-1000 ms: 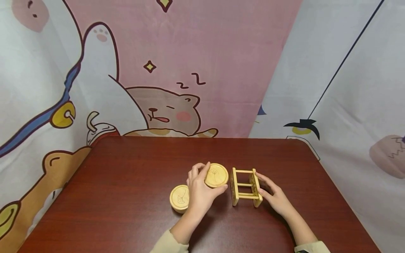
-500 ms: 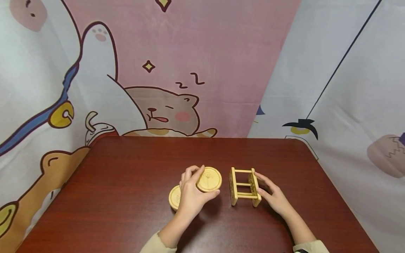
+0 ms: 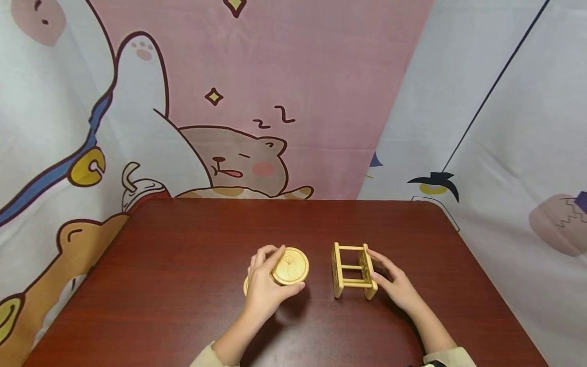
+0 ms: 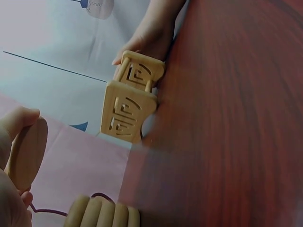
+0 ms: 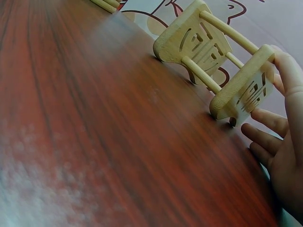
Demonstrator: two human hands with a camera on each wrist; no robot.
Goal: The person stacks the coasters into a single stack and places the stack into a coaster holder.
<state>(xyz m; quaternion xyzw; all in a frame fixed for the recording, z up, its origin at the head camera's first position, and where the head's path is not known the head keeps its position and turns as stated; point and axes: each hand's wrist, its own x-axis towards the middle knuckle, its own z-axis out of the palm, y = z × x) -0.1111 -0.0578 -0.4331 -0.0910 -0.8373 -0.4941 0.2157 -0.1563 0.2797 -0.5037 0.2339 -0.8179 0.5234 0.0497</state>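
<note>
A round pale wooden coaster [image 3: 290, 266] with a line-drawn leaf motif is gripped by its edge in my left hand [image 3: 266, 288], raised over the table; the left wrist view shows this coaster [image 4: 29, 156] nearly edge-on. Below and left of that hand, more round wooden pieces form a stack [image 4: 104, 213], mostly hidden by the hand in the head view. To the right stands a small wooden rack [image 3: 338, 278] with two cut-out side panels joined by rods, no coaster inside. My right hand [image 3: 396, 285] touches its right panel [image 5: 241, 87] with extended fingers.
The dark red-brown wooden table [image 3: 192, 244] reaches back to a cartoon-printed cloth backdrop [image 3: 330, 102]. More printed cloth [image 3: 513, 153] flanks the right side. Bare tabletop lies between the stack and the rack.
My left hand has moved left and nearer with the coaster, away from the rack, and now covers most of the stack. The right hand and rack hold still.
</note>
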